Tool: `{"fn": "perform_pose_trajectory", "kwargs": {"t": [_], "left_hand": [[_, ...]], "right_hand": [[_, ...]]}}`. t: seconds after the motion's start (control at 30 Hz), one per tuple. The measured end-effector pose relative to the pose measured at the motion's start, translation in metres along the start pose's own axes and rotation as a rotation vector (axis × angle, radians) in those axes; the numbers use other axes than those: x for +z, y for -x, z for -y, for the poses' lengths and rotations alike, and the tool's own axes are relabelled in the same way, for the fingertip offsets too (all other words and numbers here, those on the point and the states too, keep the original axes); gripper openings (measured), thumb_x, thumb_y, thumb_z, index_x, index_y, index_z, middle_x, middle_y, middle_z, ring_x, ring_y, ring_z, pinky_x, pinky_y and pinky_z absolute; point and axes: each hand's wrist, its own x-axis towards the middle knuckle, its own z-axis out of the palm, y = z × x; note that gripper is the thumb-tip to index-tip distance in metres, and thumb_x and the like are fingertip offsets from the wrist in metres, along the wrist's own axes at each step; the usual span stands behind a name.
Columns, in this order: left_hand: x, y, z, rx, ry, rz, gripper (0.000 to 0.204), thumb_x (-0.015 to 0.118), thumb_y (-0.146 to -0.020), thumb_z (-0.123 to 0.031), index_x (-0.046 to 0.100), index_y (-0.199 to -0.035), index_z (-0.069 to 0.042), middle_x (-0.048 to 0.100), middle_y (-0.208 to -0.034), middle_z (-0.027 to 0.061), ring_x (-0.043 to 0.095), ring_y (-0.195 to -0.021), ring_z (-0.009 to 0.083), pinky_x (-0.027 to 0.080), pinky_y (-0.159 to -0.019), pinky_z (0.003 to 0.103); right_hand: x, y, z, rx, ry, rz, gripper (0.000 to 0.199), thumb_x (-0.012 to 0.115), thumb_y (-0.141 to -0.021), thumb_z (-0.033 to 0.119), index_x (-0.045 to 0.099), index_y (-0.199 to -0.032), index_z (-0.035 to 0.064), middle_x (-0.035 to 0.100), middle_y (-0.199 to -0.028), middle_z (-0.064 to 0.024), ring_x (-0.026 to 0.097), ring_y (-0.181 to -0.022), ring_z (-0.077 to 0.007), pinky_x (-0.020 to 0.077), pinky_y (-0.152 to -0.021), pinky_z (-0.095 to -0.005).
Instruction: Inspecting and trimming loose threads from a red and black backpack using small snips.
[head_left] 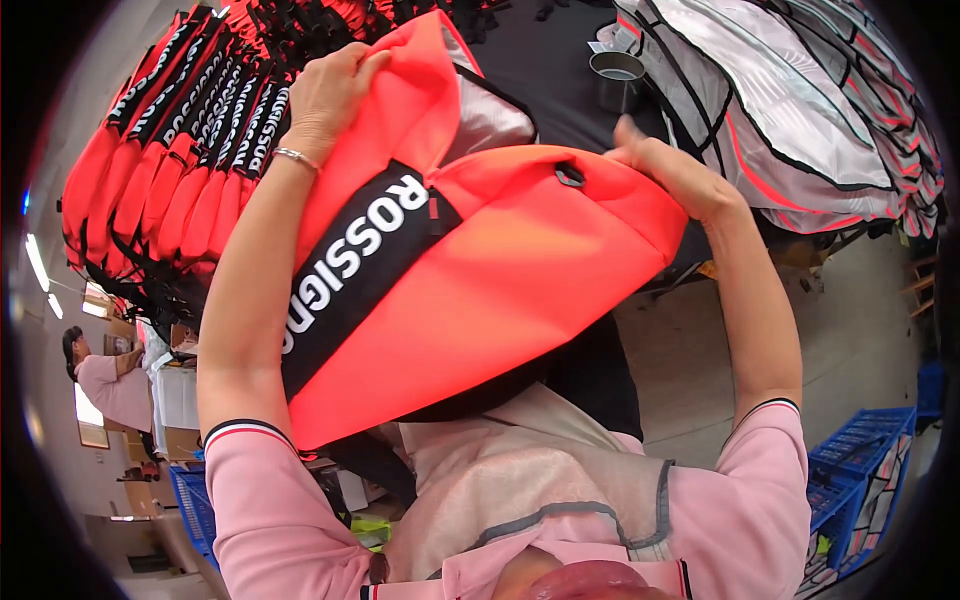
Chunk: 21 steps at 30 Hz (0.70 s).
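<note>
A bright red-orange fabric bag (520,270) with a black lettered band stretches between my two hands, above my lap and against the table edge. My left hand (330,95) is closed on its upper left edge, fingers bent over the cloth. My right hand (670,170) grips the far right corner, thumb up, its other fingers partly hidden behind the fabric. Between them the bag gapes, and a silvery grey lining (490,115) shows inside. Near the right corner is a small dark-rimmed hole (569,174).
Similar red bags (180,160) are stacked at the far left. Grey-white panels with black edging (790,100) lie piled at the far right. A metal cup (617,75) stands on the dark tabletop (545,60). Blue crates (850,460) sit lower right; another person (115,385) is at left.
</note>
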Motion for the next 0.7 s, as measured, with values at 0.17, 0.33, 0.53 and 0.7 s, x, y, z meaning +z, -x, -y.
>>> {"fn": "perform_pose_trajectory", "kwargs": {"t": [0.17, 0.33, 0.53, 0.7], "left_hand": [[-0.033, 0.003, -0.1, 0.485, 0.339, -0.217, 0.048, 0.08, -0.076, -0.036, 0.066, -0.112, -0.008, 0.067, -0.1, 0.0156, 0.064, -0.093, 0.0339, 0.052, -0.082, 0.042], [-0.082, 0.056, -0.164, 0.275, 0.655, 0.727, 0.051, 0.086, -0.069, -0.033, 0.065, -0.098, 0.004, 0.069, -0.084, 0.017, 0.068, -0.079, 0.0276, 0.053, -0.073, 0.033], [-0.107, 0.081, -0.134, -0.143, 1.22, 0.975, 0.036, 0.089, -0.069, -0.018, 0.066, -0.091, 0.0, 0.067, -0.079, 0.0003, 0.064, -0.076, 0.0086, 0.052, -0.071, 0.025], [-0.11, 0.13, -0.125, -0.435, 1.733, 0.976, 0.032, 0.086, -0.074, -0.012, 0.072, -0.099, 0.002, 0.072, -0.09, 0.0027, 0.065, -0.084, 0.0083, 0.052, -0.081, 0.023]], "right_hand": [[0.018, 0.018, 0.005, -0.247, 0.291, -0.084, 0.019, 0.069, -0.082, 0.01, 0.069, -0.09, -0.0066, 0.065, -0.071, -0.0019, 0.056, -0.068, -0.0067, 0.0487, -0.065, -0.0266], [0.03, 0.045, 0.031, -0.487, 0.279, -0.013, 0.016, 0.073, -0.081, 0.011, 0.069, -0.085, -0.0035, 0.062, -0.068, 0.0005, 0.054, -0.066, -0.0045, 0.0459, -0.062, -0.0241], [0.065, 0.049, 0.035, -0.683, 0.129, 0.033, 0.033, 0.075, -0.088, 0.023, 0.063, -0.069, -0.0024, 0.04, -0.057, 0.0059, 0.035, -0.057, -0.0021, 0.0289, -0.049, -0.0241], [0.09, 0.033, 0.038, -0.839, 0.238, -0.007, 0.039, 0.078, -0.085, 0.028, 0.062, -0.064, -0.0005, 0.038, -0.052, 0.0004, 0.034, -0.051, -0.0056, 0.03, -0.045, -0.0266]]}}
